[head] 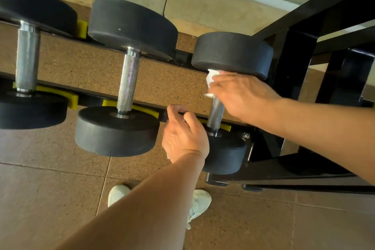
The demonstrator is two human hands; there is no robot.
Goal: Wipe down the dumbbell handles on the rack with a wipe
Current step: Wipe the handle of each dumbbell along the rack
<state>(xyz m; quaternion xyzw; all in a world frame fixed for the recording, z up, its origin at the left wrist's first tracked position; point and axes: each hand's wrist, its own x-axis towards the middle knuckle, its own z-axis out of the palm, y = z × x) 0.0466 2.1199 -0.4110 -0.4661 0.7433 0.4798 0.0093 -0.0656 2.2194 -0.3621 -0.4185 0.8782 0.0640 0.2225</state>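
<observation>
Right hand (241, 95) is clamping a soft white wipe (211, 79) around the rigid knurled handle (216, 112) of the rightmost dumbbell; left hand (184, 138) is curling closed on the rack rail (154, 107). Dumbbell likely heavy, staying put.

Right hand (241, 95) clenched; left hand (183, 136) curled.

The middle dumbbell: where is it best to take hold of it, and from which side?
Probably the knurled handle, from above. It lies bare between the two black heads, which rest on the rack, so fingers can wrap it there. The heads look too wide and smooth to hold.
</observation>
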